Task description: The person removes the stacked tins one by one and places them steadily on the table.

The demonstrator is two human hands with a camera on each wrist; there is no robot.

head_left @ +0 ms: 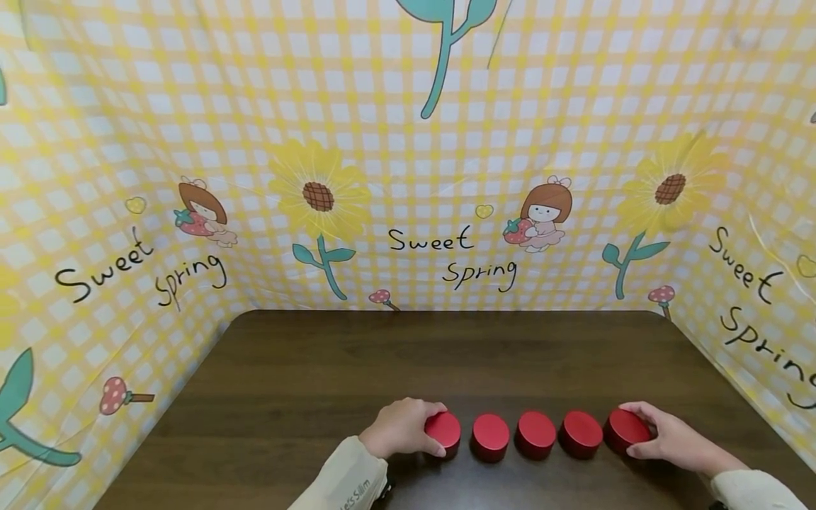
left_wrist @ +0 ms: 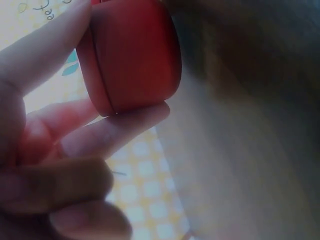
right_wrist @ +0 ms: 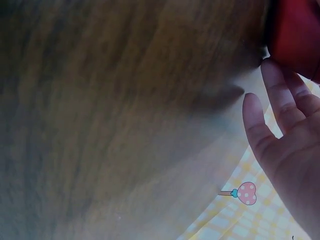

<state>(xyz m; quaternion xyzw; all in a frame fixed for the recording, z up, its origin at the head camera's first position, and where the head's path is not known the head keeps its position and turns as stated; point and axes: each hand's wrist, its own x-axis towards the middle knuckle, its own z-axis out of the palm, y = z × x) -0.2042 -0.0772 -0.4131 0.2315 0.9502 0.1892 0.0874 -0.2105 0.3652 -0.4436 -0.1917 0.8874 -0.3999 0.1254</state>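
Note:
Several round red tins stand in a row near the front of the dark wooden table. My left hand pinches the leftmost tin between thumb and fingers. A thin lid seam runs round that tin in the left wrist view. At the other end, my right hand grips the rightmost tin, thumb in front and fingers behind. Only part of this tin shows in the right wrist view, beside the right fingers. Whether either held tin is off the table, I cannot tell.
Between the hands stand a second tin, a middle tin and a fourth tin, with narrow gaps. A yellow checked cloth with flowers and lettering hangs behind the table and at both sides.

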